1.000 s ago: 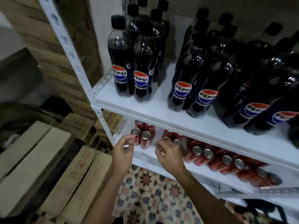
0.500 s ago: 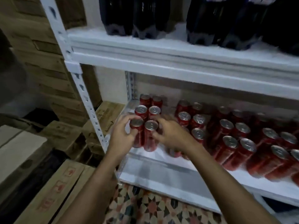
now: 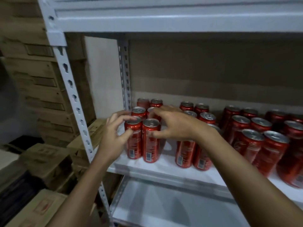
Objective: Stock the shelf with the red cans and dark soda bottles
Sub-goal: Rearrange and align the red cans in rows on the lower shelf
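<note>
Step in hand: squaring up the leftmost block of slim red aluminium cans [image 3: 150, 140] at the front of the white metal shelf [image 3: 164, 171].
Left hand [image 3: 114, 133]: fingers curled loosely round the front-left can [image 3: 133, 138], fingertips touching its rim and side, not clamped.
Right hand [image 3: 173, 125]: spread over the can beside it, thumb on its side; touching, not gripping.
Done so far: cans stand upright in two-wide files along this shelf.
Left to do: judging by the bare white lower shelf [image 3: 164, 208], more stock may follow; no dark bottles show here.
Count, left block: six cans.
Count, next block: about six, partly hidden.
Count, further right: at least ten; blurred.
Beside the rack: brown cardboard cartons [image 3: 47, 158].
</note>
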